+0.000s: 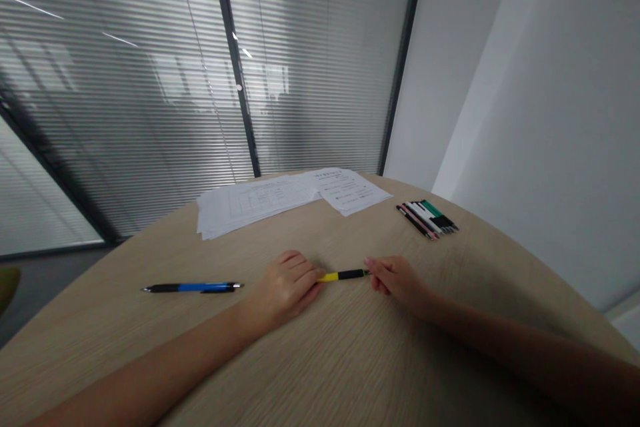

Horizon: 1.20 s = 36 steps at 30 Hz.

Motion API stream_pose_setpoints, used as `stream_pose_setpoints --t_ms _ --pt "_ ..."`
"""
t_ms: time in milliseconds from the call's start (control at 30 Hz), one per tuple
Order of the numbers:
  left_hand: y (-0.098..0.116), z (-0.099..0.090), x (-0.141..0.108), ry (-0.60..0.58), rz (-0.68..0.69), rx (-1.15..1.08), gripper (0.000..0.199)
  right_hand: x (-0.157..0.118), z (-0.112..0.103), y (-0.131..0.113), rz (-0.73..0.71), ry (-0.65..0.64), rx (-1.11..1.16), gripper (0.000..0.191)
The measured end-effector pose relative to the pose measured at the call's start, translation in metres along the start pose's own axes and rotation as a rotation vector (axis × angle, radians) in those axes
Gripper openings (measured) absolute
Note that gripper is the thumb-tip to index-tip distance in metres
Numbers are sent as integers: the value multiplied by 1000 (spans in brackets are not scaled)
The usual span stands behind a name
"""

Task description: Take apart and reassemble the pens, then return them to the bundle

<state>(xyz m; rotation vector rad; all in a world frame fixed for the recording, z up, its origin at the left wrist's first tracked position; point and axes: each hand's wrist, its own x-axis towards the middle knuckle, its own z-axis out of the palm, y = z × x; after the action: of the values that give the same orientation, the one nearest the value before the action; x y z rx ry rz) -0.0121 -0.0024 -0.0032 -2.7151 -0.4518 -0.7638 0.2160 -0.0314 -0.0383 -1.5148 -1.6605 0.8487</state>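
A yellow pen with a black grip lies level between my two hands, just over the table. My left hand is closed around its yellow end, palm down, and hides that part. At the tip end, my right hand pinches the point between thumb and fingers. To the left of my left hand a blue and black pen rests on the wooden table, its tip pointing left.
Printed paper sheets lie overlapping toward the far edge. Several pens and markers sit side by side at the back right. Beyond the table stand a glass partition with blinds and a white wall.
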Motion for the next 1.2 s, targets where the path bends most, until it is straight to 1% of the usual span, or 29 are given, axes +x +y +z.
stream_pose_setpoints --t_ms 100,167,200,233,300,333,400,467,533,600,700,767,833,900,967,1033,1100,1200 --pt "-3 5 -2 -7 -73 -26 16 1 0 -2 -44 -6 102 48" --pt "-6 7 -3 -11 -130 -40 16 1 0 -6 -95 -3 185 36" --pt "-6 8 -3 -14 -152 -43 17 1 0 -9 -102 -2 220 29" --pt "-7 9 -3 -17 -165 -47 17 1 0 -12 -94 -3 251 27" --pt "-7 9 -3 -27 -178 -50 17 1 0 -16 -59 -12 272 26" --pt "-7 9 -3 -33 -178 -52 17 1 1 -17 -45 -14 267 22" --pt "-6 8 -2 -41 -165 -59 17 1 1 -16 -36 -14 251 13" --pt "-5 7 -2 -44 -145 -66 17 2 2 -12 -40 -18 243 10" --pt "-5 7 -2 -37 -124 -72 18 3 3 -7 -57 -27 229 10" --pt "-4 6 -1 -30 -105 -80 17 4 3 -3 -71 -35 181 18" --pt "-3 5 -1 -30 -79 -87 16 3 2 -2 -53 -30 93 28" --pt "-3 5 0 -33 -76 -88 16 2 1 -2 -39 -30 65 32" --pt "-3 5 -1 -27 -93 -90 15 2 1 -3 -55 -32 62 35" --pt "-4 6 -1 -24 -126 -90 15 2 1 -3 -86 -35 112 31" --pt "-5 7 -2 -28 -152 -86 16 3 3 -4 -120 -36 205 22" --pt "-6 8 -2 -33 -160 -77 17 2 4 -6 -133 -41 289 25" --pt "-7 9 -3 -35 -157 -72 18 2 5 -8 -112 -52 317 20" --pt "-7 10 -3 -30 -155 -78 18 3 5 -7 -71 -68 297 10"
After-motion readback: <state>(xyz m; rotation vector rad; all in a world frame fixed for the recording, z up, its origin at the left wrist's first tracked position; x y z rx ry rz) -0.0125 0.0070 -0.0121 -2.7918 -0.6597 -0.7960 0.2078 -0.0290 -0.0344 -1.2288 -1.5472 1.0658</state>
